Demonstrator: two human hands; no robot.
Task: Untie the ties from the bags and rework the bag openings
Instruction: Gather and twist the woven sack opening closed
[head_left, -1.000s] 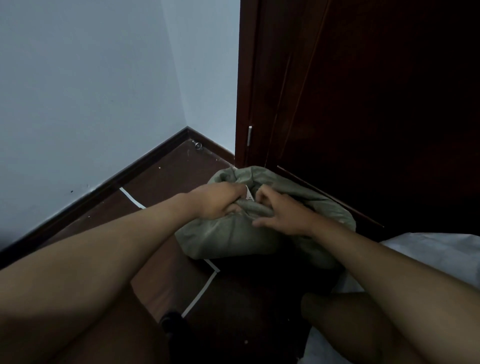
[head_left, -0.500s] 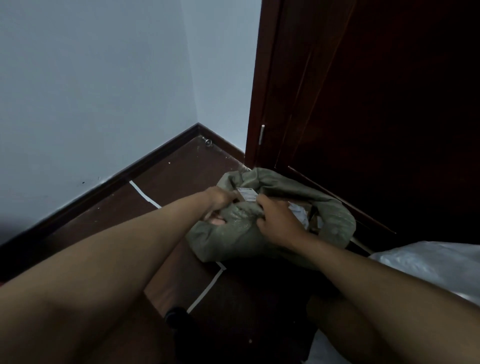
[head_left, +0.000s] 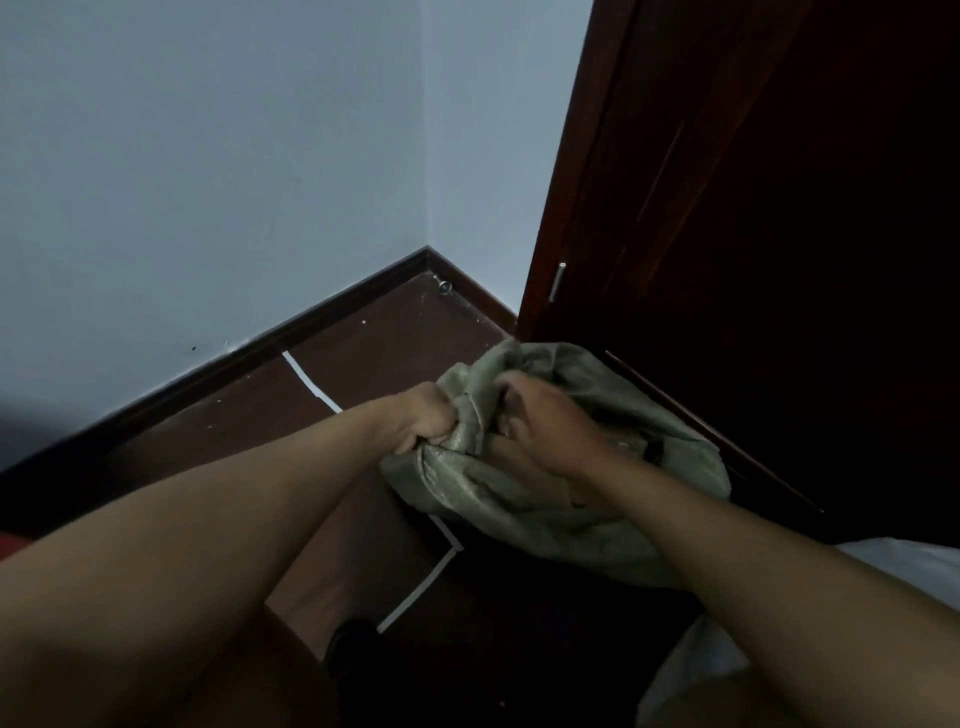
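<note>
A grey-green woven bag (head_left: 524, 499) lies on the dark floor against the foot of a dark wooden door. My left hand (head_left: 423, 423) grips a bunched fold of the bag's opening in a closed fist on the left side. My right hand (head_left: 540, 421) reaches over the opening from the right, its fingers curled into the gathered fabric close to the left fist. No tie shows; the hands and the folds hide the mouth of the bag.
A dark wooden door (head_left: 753, 234) rises at the right, and pale walls (head_left: 208, 182) meet in a corner behind. White tape lines (head_left: 311, 384) cross the floor. A white bag (head_left: 883, 556) lies at the lower right. My legs fill the foreground.
The open mouth with its white label has been gathered up. My left hand has closed into a fist on the bunched fabric, and my right hand has moved up beside it.
</note>
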